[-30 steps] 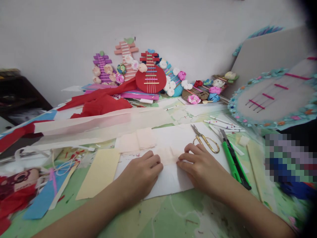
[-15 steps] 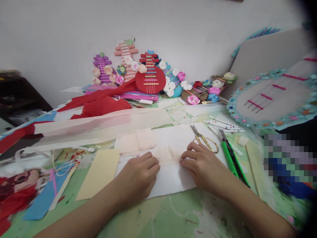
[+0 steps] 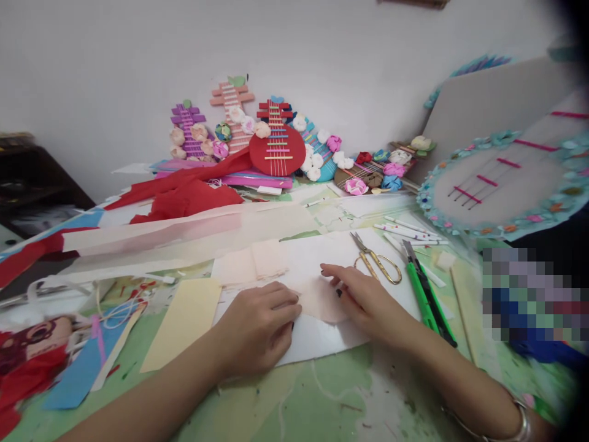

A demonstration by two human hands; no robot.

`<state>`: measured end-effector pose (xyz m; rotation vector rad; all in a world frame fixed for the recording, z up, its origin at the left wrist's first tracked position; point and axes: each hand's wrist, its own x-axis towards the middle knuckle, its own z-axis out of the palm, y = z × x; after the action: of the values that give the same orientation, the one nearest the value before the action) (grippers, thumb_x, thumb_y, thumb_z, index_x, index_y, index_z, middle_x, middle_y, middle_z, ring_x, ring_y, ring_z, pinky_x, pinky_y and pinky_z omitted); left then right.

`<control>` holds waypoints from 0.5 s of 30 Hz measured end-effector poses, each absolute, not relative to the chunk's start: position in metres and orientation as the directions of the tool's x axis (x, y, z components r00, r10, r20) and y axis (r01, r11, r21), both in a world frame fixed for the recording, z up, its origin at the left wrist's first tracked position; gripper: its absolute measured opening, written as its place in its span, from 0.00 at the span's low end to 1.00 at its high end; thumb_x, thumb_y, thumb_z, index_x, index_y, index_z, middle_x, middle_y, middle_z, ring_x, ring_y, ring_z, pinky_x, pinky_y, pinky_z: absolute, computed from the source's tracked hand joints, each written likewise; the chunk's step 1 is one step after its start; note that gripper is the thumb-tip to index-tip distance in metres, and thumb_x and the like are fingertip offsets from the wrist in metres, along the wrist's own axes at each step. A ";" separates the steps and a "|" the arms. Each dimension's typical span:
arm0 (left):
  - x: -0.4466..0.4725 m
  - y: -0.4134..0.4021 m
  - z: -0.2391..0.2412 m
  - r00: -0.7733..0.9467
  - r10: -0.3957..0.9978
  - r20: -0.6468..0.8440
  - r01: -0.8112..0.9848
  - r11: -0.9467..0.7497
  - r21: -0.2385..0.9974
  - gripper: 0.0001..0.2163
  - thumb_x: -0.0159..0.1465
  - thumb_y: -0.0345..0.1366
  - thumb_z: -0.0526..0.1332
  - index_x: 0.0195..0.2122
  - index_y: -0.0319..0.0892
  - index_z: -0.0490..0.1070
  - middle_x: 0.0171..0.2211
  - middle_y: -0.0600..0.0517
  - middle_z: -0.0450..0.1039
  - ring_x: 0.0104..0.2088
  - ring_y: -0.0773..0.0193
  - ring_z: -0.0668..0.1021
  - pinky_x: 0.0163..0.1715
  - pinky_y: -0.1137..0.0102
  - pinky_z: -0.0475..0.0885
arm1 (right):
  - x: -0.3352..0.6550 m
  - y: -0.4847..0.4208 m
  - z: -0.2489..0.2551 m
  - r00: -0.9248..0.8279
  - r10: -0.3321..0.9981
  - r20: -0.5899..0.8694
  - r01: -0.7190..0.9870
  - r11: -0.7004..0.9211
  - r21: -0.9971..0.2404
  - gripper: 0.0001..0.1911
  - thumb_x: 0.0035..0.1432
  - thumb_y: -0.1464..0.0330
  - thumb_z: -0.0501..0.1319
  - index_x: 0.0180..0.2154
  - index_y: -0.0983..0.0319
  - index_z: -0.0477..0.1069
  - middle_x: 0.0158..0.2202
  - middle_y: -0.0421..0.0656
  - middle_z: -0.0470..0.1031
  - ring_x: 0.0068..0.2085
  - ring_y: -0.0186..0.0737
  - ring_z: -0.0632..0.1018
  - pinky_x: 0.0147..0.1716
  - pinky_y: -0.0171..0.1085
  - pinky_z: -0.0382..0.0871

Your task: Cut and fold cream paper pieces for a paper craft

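A small pale pink paper piece lies on a white sheet in front of me. My left hand rests curled on the sheet, its fingertips pressing the pink piece's left edge. My right hand lies over the piece's right side with its fingers stretched out flat, the index finger pointing left along the top edge. Gold scissors lie just beyond my right hand.
A green utility knife and white pens lie to the right. Long pale paper strips and red paper cross the table behind. Foam guitar crafts with flowers lean on the wall. A cream card lies left.
My right hand has opened from a curled pinch and slid its fingers flat across the pink piece. The piece now looks wider and flatter. My left hand has barely moved.
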<state>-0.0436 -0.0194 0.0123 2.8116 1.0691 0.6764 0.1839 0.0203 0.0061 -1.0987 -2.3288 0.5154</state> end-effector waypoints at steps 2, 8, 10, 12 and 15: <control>-0.043 -0.017 0.009 0.658 0.631 0.410 0.617 -0.765 0.186 0.11 0.57 0.26 0.53 0.39 0.41 0.71 0.40 0.47 0.73 0.45 0.58 0.72 0.47 0.62 0.68 | 0.182 0.020 0.008 -0.520 0.816 0.254 0.563 0.551 -0.617 0.25 0.51 0.80 0.49 0.51 0.61 0.64 0.46 0.47 0.73 0.39 0.38 0.75 0.39 0.39 0.69; -0.046 -0.011 0.002 0.573 0.677 0.461 0.706 -0.694 0.141 0.10 0.58 0.27 0.54 0.39 0.40 0.71 0.48 0.45 0.70 0.53 0.52 0.66 0.51 0.54 0.63 | 0.178 0.018 0.013 -0.510 0.851 0.124 0.440 0.382 -0.813 0.22 0.48 0.80 0.49 0.44 0.61 0.69 0.39 0.43 0.76 0.26 0.31 0.74 0.24 0.31 0.68; -0.047 -0.012 0.004 0.576 0.691 0.436 0.708 -0.689 0.156 0.09 0.59 0.31 0.56 0.39 0.41 0.71 0.49 0.43 0.68 0.54 0.51 0.65 0.51 0.53 0.62 | 0.178 0.019 0.011 -0.498 0.849 0.176 0.455 0.428 -0.781 0.22 0.46 0.81 0.51 0.41 0.61 0.72 0.38 0.43 0.76 0.30 0.33 0.75 0.27 0.32 0.69; -0.047 -0.013 0.007 0.591 0.699 0.402 0.702 -0.692 0.170 0.11 0.58 0.37 0.58 0.42 0.41 0.70 0.51 0.42 0.66 0.55 0.49 0.64 0.52 0.52 0.60 | 0.178 0.022 0.009 -0.520 0.814 0.261 0.437 0.515 -0.737 0.23 0.44 0.82 0.51 0.40 0.61 0.73 0.40 0.43 0.76 0.37 0.36 0.76 0.35 0.35 0.71; -0.047 -0.013 0.009 0.610 0.707 0.357 0.697 -0.693 0.182 0.19 0.55 0.44 0.61 0.46 0.41 0.68 0.52 0.40 0.64 0.56 0.46 0.61 0.53 0.50 0.57 | 0.177 0.025 0.005 -0.567 0.744 0.353 0.383 0.618 -0.686 0.25 0.44 0.84 0.50 0.40 0.60 0.74 0.46 0.44 0.74 0.47 0.38 0.74 0.45 0.38 0.68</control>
<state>-0.0466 -0.0135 0.0088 2.7968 1.2201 0.6361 0.1767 0.0247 0.0047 -0.8809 -2.2051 0.7346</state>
